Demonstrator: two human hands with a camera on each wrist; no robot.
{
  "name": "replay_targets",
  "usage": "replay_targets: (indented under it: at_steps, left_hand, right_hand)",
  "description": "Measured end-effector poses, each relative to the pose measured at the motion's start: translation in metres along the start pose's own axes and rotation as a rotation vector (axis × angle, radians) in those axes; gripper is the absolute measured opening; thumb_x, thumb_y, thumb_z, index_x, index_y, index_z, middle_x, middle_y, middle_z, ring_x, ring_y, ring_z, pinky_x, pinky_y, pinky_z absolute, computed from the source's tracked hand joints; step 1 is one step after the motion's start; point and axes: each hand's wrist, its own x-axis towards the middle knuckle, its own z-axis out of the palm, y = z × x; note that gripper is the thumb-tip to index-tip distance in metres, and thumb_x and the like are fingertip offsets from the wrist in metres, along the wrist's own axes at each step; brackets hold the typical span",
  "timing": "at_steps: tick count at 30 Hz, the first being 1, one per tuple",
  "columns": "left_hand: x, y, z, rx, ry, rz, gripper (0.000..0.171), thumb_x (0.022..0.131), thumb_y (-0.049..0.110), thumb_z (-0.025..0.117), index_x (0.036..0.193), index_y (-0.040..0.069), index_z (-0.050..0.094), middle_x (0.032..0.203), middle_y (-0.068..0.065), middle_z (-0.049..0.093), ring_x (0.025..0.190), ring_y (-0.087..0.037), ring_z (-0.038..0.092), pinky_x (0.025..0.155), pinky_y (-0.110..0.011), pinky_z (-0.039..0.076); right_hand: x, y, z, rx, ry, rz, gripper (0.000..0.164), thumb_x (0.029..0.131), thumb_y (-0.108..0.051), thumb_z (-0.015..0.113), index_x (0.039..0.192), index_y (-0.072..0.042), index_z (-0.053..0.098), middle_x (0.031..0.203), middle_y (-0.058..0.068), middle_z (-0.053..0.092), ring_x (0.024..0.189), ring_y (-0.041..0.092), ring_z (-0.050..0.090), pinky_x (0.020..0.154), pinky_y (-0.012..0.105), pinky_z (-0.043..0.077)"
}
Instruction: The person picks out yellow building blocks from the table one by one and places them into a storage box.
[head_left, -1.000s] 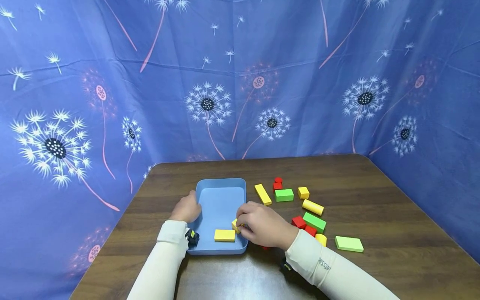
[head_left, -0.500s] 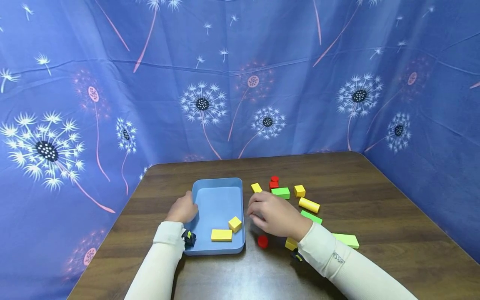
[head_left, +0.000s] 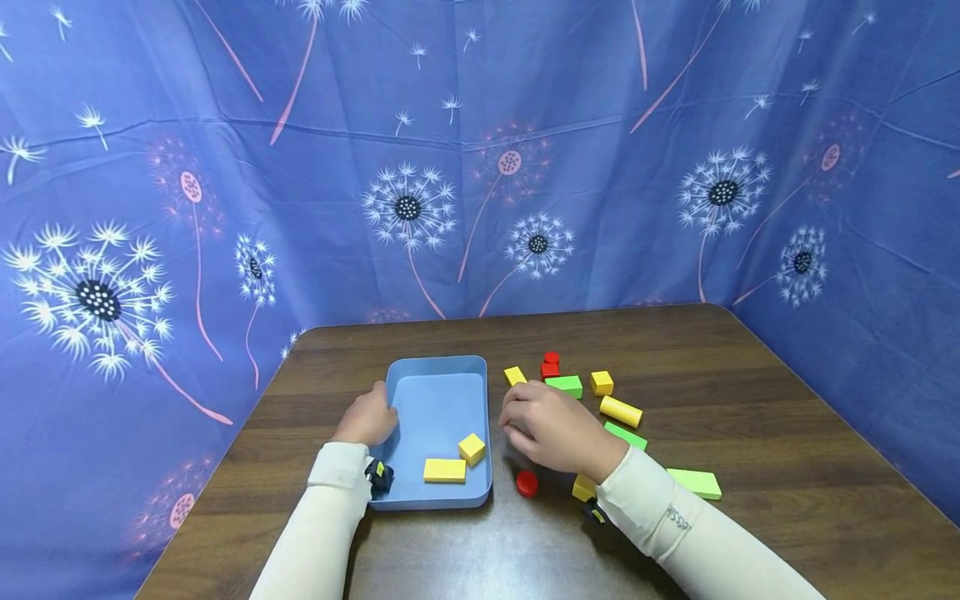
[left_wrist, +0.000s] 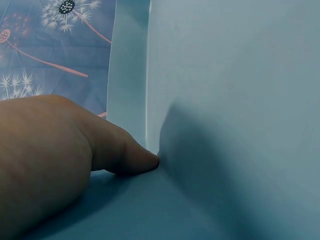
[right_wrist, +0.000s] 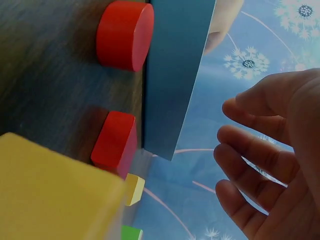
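- The left hand (head_left: 367, 417) grasps the left wall of the blue tray (head_left: 431, 408); in the left wrist view its thumb presses on the inner side.
- The right hand (head_left: 551, 427) holds nothing: its fingers are loosely bent, and it hangs above the table just beside the right wall of the tray.
- The blue tray lies flat on the brown wooden table (head_left: 420, 554).
- In its near part there are a long yellow block (head_left: 445, 472) and, to the right of it, a yellow cube (head_left: 472, 450); whether these two touch, I cannot tell well.
- A red round piece (head_left: 527, 483) stands on the table, near the right wall of the tray.
- Beyond the right hand lie a second yellow block (head_left: 514, 375), partly covered by this hand, and a green block (head_left: 563, 386) with a red block (head_left: 550, 369) behind it.
- Farther to the right are a yellow cylinder (head_left: 621, 412) and a light green block (head_left: 695, 483).
- A blue cloth (head_left: 465, 75) with dandelion pattern hangs behind the table.
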Motion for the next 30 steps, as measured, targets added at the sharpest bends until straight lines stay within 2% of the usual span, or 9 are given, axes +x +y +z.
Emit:
replay_targets:
  at_steps: [12, 21, 30]
  left_hand:
    - [-0.003, 0.002, -0.001, -0.003, 0.004, -0.011, 0.059, 0.095, 0.014, 0.044, 0.143, -0.008, 0.019, 0.135, -0.032, 0.041, 0.116, -0.043, 0.045, 0.091, -0.062, 0.043]
    - [-0.004, 0.0, -0.002, -0.019, -0.008, -0.016, 0.06, 0.095, 0.015, 0.046, 0.143, -0.007, 0.018, 0.136, -0.032, 0.041, 0.116, -0.043, 0.044, 0.091, -0.062, 0.042]
    - [-0.001, 0.001, 0.0, -0.026, -0.006, -0.018, 0.06, 0.095, 0.015, 0.045, 0.144, -0.007, 0.018, 0.135, -0.031, 0.041, 0.116, -0.043, 0.045, 0.091, -0.062, 0.042]
  right_hand:
    - [-0.002, 0.007, 0.004, -0.034, 0.029, 0.056, 0.008, 0.085, -0.023, 0.063, 0.087, -0.022, 0.071, 0.091, -0.009, 0.056, 0.082, 0.006, 0.047, 0.071, 0.031, 0.051]
    - [-0.011, 0.019, 0.016, -0.08, 0.041, 0.161, 0.01, 0.081, -0.025, 0.063, 0.086, -0.024, 0.072, 0.089, -0.013, 0.055, 0.078, 0.005, 0.048, 0.065, 0.03, 0.051]
    - [-0.016, 0.027, 0.016, -0.097, 0.061, 0.25, 0.01, 0.08, -0.023, 0.06, 0.084, -0.025, 0.069, 0.094, -0.011, 0.057, 0.085, 0.009, 0.049, 0.07, 0.034, 0.05]
